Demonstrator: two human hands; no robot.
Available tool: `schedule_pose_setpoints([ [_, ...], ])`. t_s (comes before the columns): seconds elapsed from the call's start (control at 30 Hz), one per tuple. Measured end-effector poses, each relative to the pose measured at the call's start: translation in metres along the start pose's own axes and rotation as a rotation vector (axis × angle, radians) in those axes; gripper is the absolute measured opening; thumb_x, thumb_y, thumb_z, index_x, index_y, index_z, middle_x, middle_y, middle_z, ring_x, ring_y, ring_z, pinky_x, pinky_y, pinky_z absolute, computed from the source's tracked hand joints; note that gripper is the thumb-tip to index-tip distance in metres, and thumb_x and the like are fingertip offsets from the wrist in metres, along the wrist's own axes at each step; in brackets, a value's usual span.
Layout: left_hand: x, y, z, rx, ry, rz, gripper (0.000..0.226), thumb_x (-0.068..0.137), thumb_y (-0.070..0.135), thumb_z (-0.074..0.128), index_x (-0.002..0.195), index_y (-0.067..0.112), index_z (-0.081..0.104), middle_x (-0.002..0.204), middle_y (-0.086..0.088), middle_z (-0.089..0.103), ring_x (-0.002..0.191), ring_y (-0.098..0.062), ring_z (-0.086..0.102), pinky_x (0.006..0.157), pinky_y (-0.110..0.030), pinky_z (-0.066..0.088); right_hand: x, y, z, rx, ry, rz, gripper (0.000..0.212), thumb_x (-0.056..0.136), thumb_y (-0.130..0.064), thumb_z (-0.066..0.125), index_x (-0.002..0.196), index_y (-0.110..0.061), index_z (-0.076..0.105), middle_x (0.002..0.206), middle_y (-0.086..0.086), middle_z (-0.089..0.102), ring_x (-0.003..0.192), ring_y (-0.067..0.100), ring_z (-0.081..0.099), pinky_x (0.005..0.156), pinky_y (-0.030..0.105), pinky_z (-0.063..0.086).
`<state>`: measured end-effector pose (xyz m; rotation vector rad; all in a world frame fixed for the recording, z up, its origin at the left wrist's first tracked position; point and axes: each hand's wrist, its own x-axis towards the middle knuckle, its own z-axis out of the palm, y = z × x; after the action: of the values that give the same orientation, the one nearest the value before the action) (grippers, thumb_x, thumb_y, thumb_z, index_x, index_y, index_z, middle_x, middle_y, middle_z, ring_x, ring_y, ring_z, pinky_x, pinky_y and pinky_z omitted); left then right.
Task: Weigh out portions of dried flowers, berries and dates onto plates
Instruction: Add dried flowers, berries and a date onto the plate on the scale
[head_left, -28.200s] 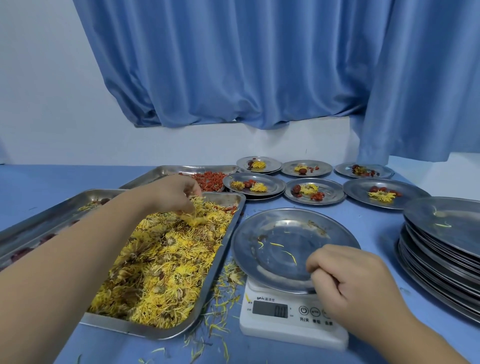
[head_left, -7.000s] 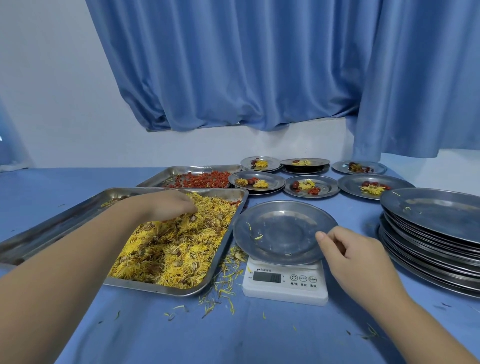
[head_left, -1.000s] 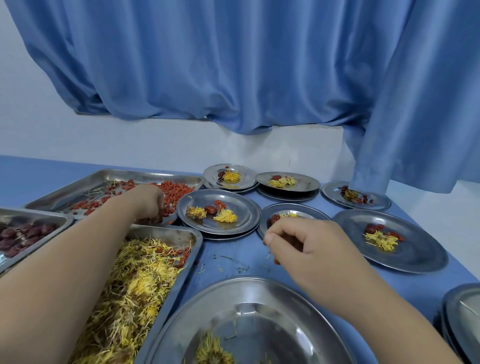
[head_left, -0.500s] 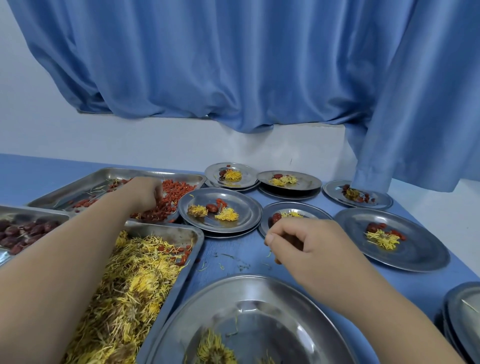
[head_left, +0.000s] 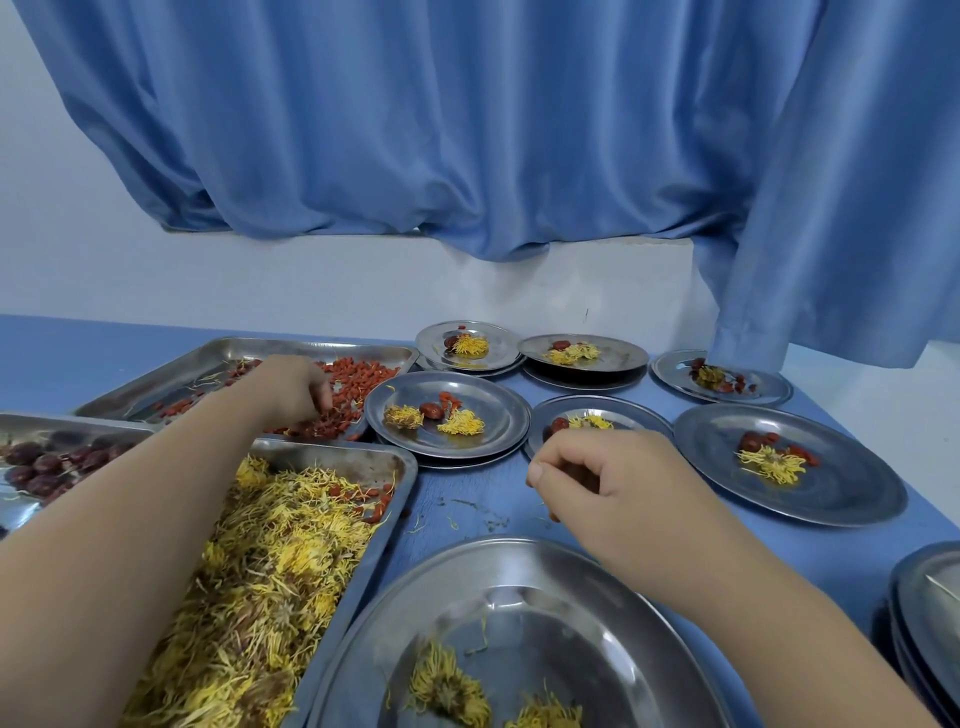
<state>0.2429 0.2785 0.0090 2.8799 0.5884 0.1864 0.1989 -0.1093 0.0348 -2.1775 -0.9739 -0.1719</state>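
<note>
My left hand (head_left: 293, 387) reaches into the far tray of red berries (head_left: 363, 376), and its curled fingertips dip into the pile. My right hand (head_left: 587, 478) hovers over the blue table beyond the near plate (head_left: 467, 564), fingers curled toward the thumb. A small red bit shows under its fingers, but I cannot tell if it holds anything. The near plate holds two clumps of yellow dried flowers (head_left: 447, 686). A tray of yellow flowers (head_left: 270, 561) lies under my left forearm. At the left edge sits a tray of dark dates (head_left: 47, 462).
Several filled small plates stand beyond my right hand, one (head_left: 447, 415) beside the berry tray and another (head_left: 789, 462) at the right. Empty plates (head_left: 930, 613) are stacked at the lower right. A blue curtain (head_left: 467, 130) hangs behind the table.
Seven seconds ago my left hand was in the flower tray; it now works in the berries. The near plate has gained flower clumps. My right hand has stayed nearly still over the last second.
</note>
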Motion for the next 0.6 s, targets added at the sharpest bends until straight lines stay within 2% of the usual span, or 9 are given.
schedule_pose_setpoints([
  [0.17,-0.009,0.001,-0.003,-0.072,0.040,0.026,0.026,0.080,-0.002,0.070,0.073,0.022,0.065,0.082,0.007,0.065,0.070,-0.006,0.060,0.057,-0.020,0.043,0.000,0.000,-0.001,0.009,-0.005,-0.001,0.025,0.089,-0.031,0.053,0.070,-0.017,0.061,0.069,0.002,0.062,0.064,0.014,0.054,0.058,0.029,0.044],
  [0.23,-0.014,0.004,-0.006,-0.128,0.050,0.020,0.025,0.080,-0.004,0.070,0.074,0.019,0.066,0.081,0.005,0.066,0.068,-0.010,0.064,0.058,-0.022,0.049,0.000,0.001,-0.003,0.025,0.007,0.010,0.024,0.089,-0.032,0.053,0.072,-0.016,0.061,0.070,0.003,0.063,0.063,0.016,0.054,0.059,0.031,0.046],
  [0.3,-0.023,0.008,-0.012,-0.236,0.059,0.009,0.019,0.080,-0.006,0.070,0.077,0.012,0.067,0.081,-0.003,0.070,0.070,-0.019,0.069,0.064,-0.030,0.057,0.001,0.003,-0.006,0.050,0.016,0.027,0.023,0.088,-0.032,0.053,0.073,-0.016,0.062,0.072,0.003,0.063,0.062,0.017,0.055,0.059,0.031,0.046],
  [0.37,-0.037,0.015,-0.019,-0.377,0.082,0.014,0.014,0.080,-0.006,0.071,0.081,0.008,0.068,0.082,-0.009,0.071,0.076,-0.023,0.069,0.065,-0.028,0.056,0.001,0.002,-0.007,0.056,0.037,0.031,0.023,0.088,-0.031,0.054,0.072,-0.016,0.062,0.072,0.003,0.063,0.062,0.016,0.056,0.058,0.029,0.045],
  [0.5,-0.079,0.047,-0.032,-0.678,0.079,0.064,0.011,0.082,-0.004,0.071,0.089,0.005,0.069,0.085,-0.010,0.070,0.068,-0.012,0.068,0.057,-0.013,0.051,0.000,-0.005,-0.007,0.057,0.029,0.025,0.023,0.088,-0.031,0.056,0.068,-0.021,0.062,0.070,-0.001,0.065,0.064,0.014,0.059,0.058,0.028,0.047],
  [0.6,-0.116,0.076,-0.040,-0.765,-0.024,0.159,0.013,0.083,-0.003,0.071,0.090,0.007,0.068,0.079,-0.007,0.068,0.062,-0.009,0.068,0.061,-0.014,0.053,-0.003,-0.013,-0.008,0.059,0.004,0.008,0.023,0.089,-0.033,0.055,0.069,-0.025,0.063,0.072,-0.003,0.066,0.065,0.013,0.060,0.057,0.025,0.048],
])
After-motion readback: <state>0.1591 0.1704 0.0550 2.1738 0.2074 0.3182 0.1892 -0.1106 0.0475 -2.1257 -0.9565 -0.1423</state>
